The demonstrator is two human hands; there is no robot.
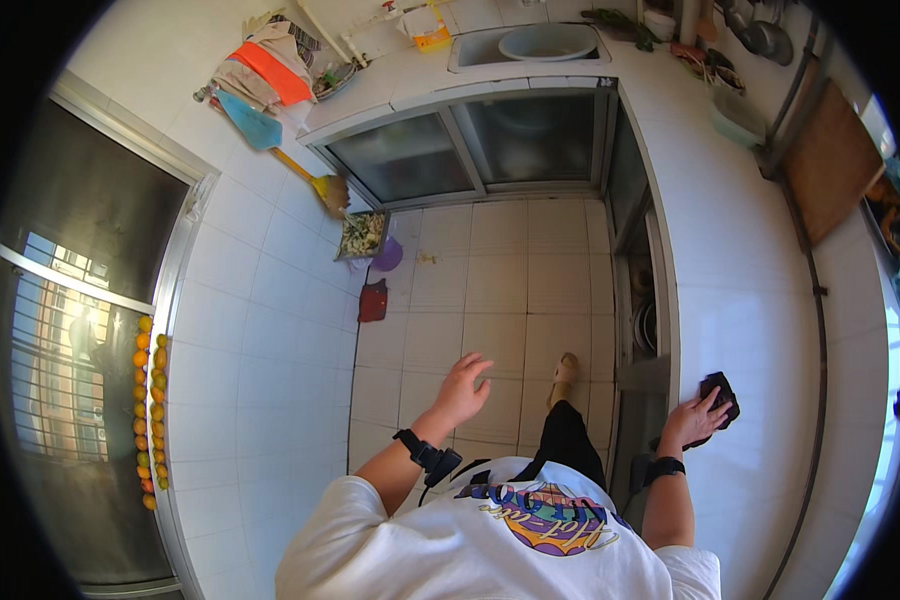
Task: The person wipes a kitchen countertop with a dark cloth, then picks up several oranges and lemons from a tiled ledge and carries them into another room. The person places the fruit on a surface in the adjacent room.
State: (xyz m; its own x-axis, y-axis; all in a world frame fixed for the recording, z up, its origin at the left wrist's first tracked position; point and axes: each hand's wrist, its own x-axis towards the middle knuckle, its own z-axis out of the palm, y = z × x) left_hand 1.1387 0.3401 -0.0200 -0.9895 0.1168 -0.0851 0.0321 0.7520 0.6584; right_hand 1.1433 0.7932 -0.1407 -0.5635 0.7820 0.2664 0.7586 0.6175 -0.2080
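Observation:
My right hand (696,421) presses on a dark, crumpled cloth (724,401) that lies on the white tiled countertop (742,330) at the right. Part of the cloth sticks out below the palm. My left hand (461,388) hangs over the tiled floor with fingers spread a little and nothing in it. Both wrists wear black bands, and a black device sits on the left one.
Ahead is a sink (465,52) with a pale basin (547,41). A broom (330,191), a bin of scraps (361,236), a purple container (388,255) and a red dustpan-like item (373,301) stand along the left wall. A plastic container (736,116) sits at the far right.

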